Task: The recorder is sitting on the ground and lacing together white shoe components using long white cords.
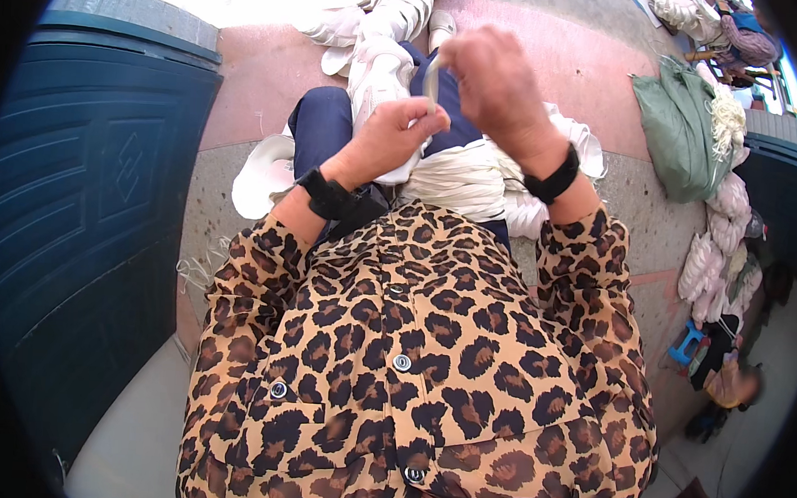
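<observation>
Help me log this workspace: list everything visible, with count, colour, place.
Pale strip: one, whitish, between hands
Lap bundle: one, white, on lap
Far bundles: several, white, top centre
Panelled door: one, blue, left
Sack: one, green, upper right
Pinkish bundles: several, pale, below sack
Floor: one, pink-grey, beneath
Plastic item: one, blue, right
Clutter: several, mixed colours, upper right
Trousers: one pair, navy, legs
Jacket: one, leopard-print, lower centre
Wristbands: two, black, wrists
Left hand, right hand: two, bare, on strip

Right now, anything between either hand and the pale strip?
Nothing visible. The left hand pinches the lower end of the pale strip; the right hand, blurred, appears to hold its upper end. The bundle of white strips lies nearer the body, not between them.
</observation>
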A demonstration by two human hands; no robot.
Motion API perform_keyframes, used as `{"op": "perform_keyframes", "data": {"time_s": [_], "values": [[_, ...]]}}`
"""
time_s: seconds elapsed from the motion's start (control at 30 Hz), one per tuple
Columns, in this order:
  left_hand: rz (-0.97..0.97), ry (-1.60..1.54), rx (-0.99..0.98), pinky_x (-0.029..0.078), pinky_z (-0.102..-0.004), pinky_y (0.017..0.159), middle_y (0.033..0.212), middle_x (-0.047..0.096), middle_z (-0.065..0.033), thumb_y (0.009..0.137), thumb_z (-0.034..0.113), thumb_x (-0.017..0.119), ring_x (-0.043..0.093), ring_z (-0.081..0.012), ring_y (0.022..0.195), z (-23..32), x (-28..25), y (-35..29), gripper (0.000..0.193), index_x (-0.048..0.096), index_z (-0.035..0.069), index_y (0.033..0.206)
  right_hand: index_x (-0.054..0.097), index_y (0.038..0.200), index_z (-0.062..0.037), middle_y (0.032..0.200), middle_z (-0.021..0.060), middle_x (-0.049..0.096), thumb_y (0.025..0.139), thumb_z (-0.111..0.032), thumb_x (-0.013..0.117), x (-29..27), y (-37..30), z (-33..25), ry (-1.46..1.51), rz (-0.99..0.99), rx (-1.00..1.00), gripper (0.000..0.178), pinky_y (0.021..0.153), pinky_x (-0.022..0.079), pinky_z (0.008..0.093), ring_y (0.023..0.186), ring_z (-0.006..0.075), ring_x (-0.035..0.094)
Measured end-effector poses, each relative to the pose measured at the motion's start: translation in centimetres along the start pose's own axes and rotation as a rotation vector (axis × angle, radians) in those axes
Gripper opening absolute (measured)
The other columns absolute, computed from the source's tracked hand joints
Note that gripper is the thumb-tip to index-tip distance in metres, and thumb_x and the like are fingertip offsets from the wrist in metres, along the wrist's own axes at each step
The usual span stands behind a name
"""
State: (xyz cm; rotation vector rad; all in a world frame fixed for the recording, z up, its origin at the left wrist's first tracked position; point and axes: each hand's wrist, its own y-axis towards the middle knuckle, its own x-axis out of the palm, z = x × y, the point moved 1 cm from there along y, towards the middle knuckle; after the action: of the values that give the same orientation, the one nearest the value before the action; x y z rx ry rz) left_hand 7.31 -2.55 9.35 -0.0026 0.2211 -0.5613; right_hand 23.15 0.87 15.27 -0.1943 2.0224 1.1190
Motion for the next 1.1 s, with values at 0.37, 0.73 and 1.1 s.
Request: {"op": "perform_keyframes", "data": {"time_s": [0.37, 0.73, 1.1], "values": [[0.081, 0.012, -0.276, 0.037, -0.0242, 0.054, 0.06, 0.046, 0.0014, 0.089, 0.02, 0.049, 0.041, -0.0099, 0.053, -2.8, -6.8, -2.8, 0.025, 0.058, -0.002, 0.082, 0.058, 0.08, -0.0045, 0.075, 0.0102, 0.06, 0.073, -0.002, 0.052, 0.9, -7.2, 6.3, -0.517, -0.674, 0.324, 0.009, 0.061, 0.045, 0.0352, 0.066, 0.024, 0.057], [0.267, 0.499, -0.243, 0.047, -0.0306, 0.069, 0.084, 0.062, -0.0168, 0.075, 0.011, 0.058, 0.061, -0.0231, 0.076, -6.2, -6.2, -0.8, 0.023, 0.061, -0.004, 0.093, 0.056, 0.083, 0.0014, 0.068, 0.0171, 0.059, 0.088, -0.028, 0.048, 11.2, -8.4, 1.2, 0.524, -0.536, 0.639, 0.031, 0.06, 0.046, 0.0358, 0.062, 0.029, 0.058], [0.293, 0.578, -0.309, 0.048, -0.0351, 0.068, 0.075, 0.063, -0.0163, 0.067, 0.018, 0.067, 0.062, -0.0287, 0.073, -8.7, -5.5, 2.4, 0.02, 0.064, 0.003, 0.08, 0.061, 0.074, 0.0002, 0.063, 0.0011, 0.056, 0.084, -0.017, 0.052, 12.9, -7.1, 2.7, 0.904, -0.323, 1.124, 0.022, 0.054, 0.042, 0.0256, 0.054, 0.0111, 0.05]]}}
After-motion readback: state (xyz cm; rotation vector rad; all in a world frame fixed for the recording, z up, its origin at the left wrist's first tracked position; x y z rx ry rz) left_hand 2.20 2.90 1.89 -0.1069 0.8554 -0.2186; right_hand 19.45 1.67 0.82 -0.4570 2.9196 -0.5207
